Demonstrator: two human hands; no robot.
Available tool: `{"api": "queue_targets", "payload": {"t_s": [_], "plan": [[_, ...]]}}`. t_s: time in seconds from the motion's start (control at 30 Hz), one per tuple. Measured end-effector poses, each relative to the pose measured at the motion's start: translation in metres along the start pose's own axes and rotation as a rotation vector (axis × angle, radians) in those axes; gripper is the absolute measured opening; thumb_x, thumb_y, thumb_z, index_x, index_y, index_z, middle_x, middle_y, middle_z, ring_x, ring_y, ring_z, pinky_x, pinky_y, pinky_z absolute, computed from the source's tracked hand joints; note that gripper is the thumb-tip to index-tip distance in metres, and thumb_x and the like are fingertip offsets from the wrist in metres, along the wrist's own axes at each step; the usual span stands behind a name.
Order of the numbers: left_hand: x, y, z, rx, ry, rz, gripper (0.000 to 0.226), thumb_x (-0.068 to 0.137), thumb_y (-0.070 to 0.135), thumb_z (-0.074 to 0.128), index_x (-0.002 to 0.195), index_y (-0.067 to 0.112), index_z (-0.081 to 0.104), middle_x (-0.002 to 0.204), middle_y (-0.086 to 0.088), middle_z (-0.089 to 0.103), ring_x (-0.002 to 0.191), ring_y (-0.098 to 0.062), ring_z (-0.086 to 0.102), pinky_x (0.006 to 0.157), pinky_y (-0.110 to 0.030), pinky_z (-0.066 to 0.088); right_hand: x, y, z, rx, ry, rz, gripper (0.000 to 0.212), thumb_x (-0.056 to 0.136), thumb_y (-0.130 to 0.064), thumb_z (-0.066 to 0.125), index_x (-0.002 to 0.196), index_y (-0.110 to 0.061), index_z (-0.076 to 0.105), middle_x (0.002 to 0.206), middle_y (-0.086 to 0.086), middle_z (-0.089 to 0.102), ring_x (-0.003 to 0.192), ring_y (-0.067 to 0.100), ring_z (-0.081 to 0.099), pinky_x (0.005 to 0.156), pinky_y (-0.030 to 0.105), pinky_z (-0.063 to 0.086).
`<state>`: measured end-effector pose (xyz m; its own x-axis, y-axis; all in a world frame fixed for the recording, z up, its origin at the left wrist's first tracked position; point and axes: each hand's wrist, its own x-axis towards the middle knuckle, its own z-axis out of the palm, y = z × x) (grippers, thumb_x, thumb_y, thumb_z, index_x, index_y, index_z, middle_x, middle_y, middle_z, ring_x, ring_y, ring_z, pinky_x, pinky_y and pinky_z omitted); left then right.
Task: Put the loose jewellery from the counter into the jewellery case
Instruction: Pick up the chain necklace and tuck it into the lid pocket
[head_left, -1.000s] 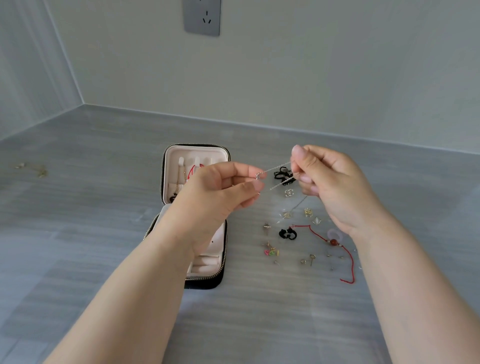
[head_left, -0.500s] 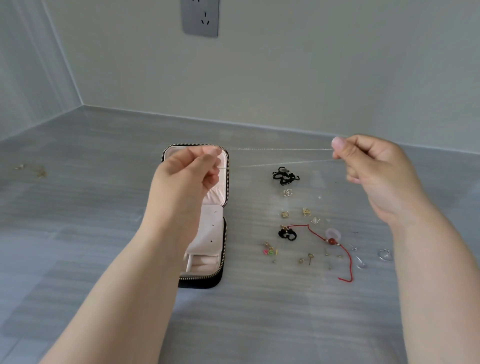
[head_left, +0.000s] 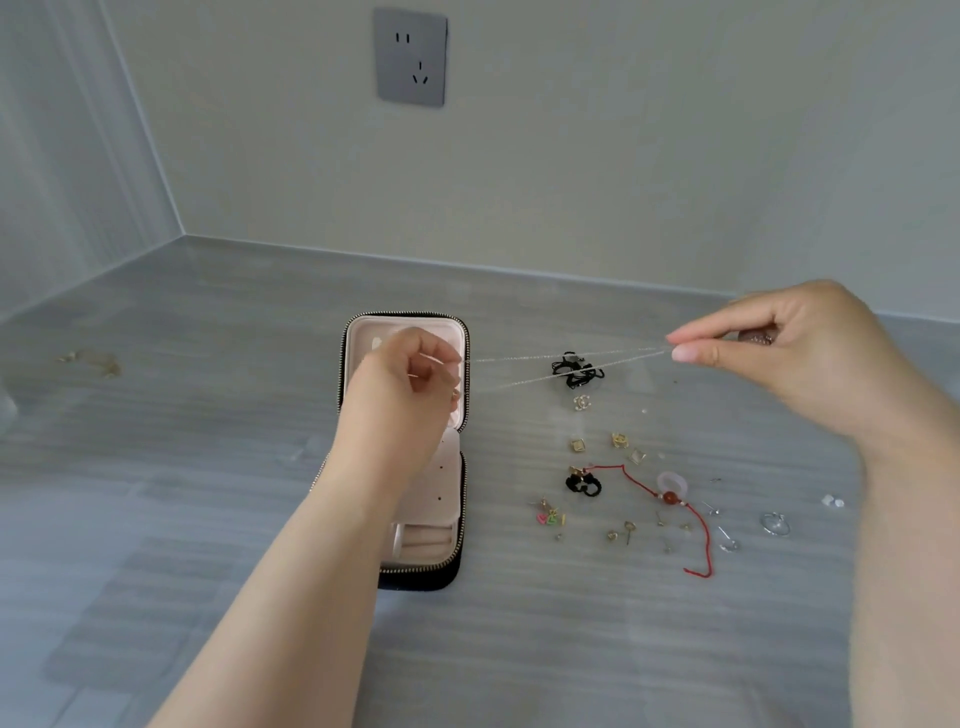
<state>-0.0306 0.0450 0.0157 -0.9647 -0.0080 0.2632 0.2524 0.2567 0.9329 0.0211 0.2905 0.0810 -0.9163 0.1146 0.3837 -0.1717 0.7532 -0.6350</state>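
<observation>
You pinch thin chain (head_left: 519, 357) taut between left hand (head_left: 400, 395) and right hand (head_left: 779, 358), both clamped on it, probably so it enters jewellery case (head_left: 458, 332) untangled

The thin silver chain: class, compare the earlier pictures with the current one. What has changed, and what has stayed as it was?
The hands drew apart: the left hand moved left over the open jewellery case, the right hand moved right, stretching the doubled silver chain out between them. Both still pinch it. The case and the loose pieces, such as the red cord bracelet, have not moved.
</observation>
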Motion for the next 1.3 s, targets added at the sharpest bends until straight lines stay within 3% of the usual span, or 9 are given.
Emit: {"api": "queue_targets", "payload": {"t_s": [0.07, 0.17, 0.3, 0.5, 0.7, 0.87, 1.0, 1.17, 1.3], "plan": [[0.002, -0.003, -0.002, 0.108, -0.040, 0.003, 0.018, 0.086, 0.007, 0.057, 0.075, 0.022, 0.058, 0.076, 0.002, 0.065, 0.070, -0.015, 0.063, 0.068, -0.024, 0.048, 0.003, -0.015, -0.002, -0.071, 0.058, -0.084, 0.010, 0.072, -0.028, 0.075, 0.067, -0.036, 0.072, 0.062, -0.007, 0.068, 0.064, 0.028, 0.058, 0.051, 0.008, 0.032], [0.002, -0.002, -0.010, 0.214, -0.146, 0.002, 0.014, 0.082, 0.008, 0.062, 0.074, 0.020, 0.062, 0.073, 0.007, 0.068, 0.071, -0.010, 0.064, 0.065, -0.015, 0.045, 0.009, -0.047, 0.001, -0.048, 0.047, -0.263, 0.005, 0.078, -0.023, 0.070, 0.074, -0.025, 0.070, 0.045, -0.021, 0.053, 0.043, 0.008, 0.040, 0.045, 0.010, 0.026], [0.005, 0.009, -0.033, 0.203, -0.277, 0.028, 0.020, 0.076, 0.011, 0.072, 0.087, 0.028, 0.067, 0.086, 0.015, 0.066, 0.083, -0.002, 0.060, 0.065, -0.001, 0.039, 0.019, -0.082, 0.014, 0.025, -0.087, -0.402, 0.008, 0.080, -0.023, 0.069, 0.073, -0.026, 0.067, 0.055, -0.020, 0.052, 0.045, 0.004, 0.035, 0.048, 0.009, 0.027], [0.010, 0.052, -0.044, -0.167, -0.522, 0.136, 0.027, 0.070, 0.027, 0.066, 0.098, 0.028, 0.067, 0.097, 0.013, 0.072, 0.090, 0.002, 0.064, 0.079, -0.012, 0.047, 0.032, -0.110, 0.030, 0.043, -0.224, -0.479, 0.009, 0.079, -0.022, 0.071, 0.073, -0.027, 0.067, 0.061, -0.006, 0.047, 0.054, 0.006, 0.037, 0.053, 0.016, 0.031], [0.020, 0.049, -0.049, -0.129, -0.654, 0.086, 0.026, 0.065, 0.039, 0.063, 0.086, 0.029, 0.075, 0.085, 0.006, 0.074, 0.079, -0.008, 0.057, 0.082, -0.030, 0.043, 0.039, -0.111, 0.044, 0.044, -0.161, -0.468, 0.010, 0.076, -0.024, 0.073, 0.074, -0.032, 0.068, 0.063, -0.010, 0.039, 0.056, 0.002, 0.036, 0.057, 0.015, 0.031], [0.031, 0.030, -0.055, -0.139, -0.606, 0.005, 0.013, 0.066, 0.023, 0.067, 0.075, 0.021, 0.076, 0.076, 0.000, 0.073, 0.075, -0.011, 0.064, 0.075, -0.022, 0.054, 0.042, -0.105, 0.063, -0.057, -0.065, -0.398, 0.005, 0.076, -0.031, 0.073, 0.074, -0.034, 0.070, 0.061, -0.020, 0.046, 0.059, -0.007, 0.042, 0.055, 0.012, 0.026], [0.043, 0.018, -0.053, -0.107, -0.532, -0.041, 0.012, 0.082, -0.001, 0.062, 0.080, 0.008, 0.070, 0.079, -0.006, 0.074, 0.069, -0.010, 0.068, 0.066, -0.017, 0.054, 0.044, -0.102, 0.079, -0.233, -0.021, -0.371, 0.007, 0.078, -0.032, 0.071, 0.084, -0.028, 0.072, 0.065, -0.010, 0.039, 0.059, 0.000, 0.038, 0.056, 0.026, 0.030], [0.053, 0.003, -0.044, 0.017, -0.371, 0.051, 0.005, 0.083, 0.008, 0.065, 0.079, 0.011, 0.064, 0.078, -0.004, 0.074, 0.074, -0.022, 0.070, 0.070, -0.027, 0.056, 0.051, -0.095, 0.087, -0.305, -0.004, -0.351, 0.008, 0.078, -0.031, 0.071, 0.083, -0.025, 0.073, 0.067, -0.007, 0.037, 0.059, 0.003, 0.035, 0.056, 0.029, 0.026], [0.054, -0.004, -0.039, 0.086, -0.277, 0.153, 0.010, 0.082, 0.012, 0.068, 0.075, 0.018, 0.064, 0.072, 0.003, 0.073, 0.065, -0.013, 0.067, 0.059, -0.016, 0.047, 0.054, -0.088, 0.090, -0.278, 0.026, -0.349, 0.006, 0.078, -0.032, 0.071, 0.079, -0.026, 0.073, 0.065, -0.007, 0.037, 0.059, 0.005, 0.037, 0.052, 0.021, 0.028]]}}
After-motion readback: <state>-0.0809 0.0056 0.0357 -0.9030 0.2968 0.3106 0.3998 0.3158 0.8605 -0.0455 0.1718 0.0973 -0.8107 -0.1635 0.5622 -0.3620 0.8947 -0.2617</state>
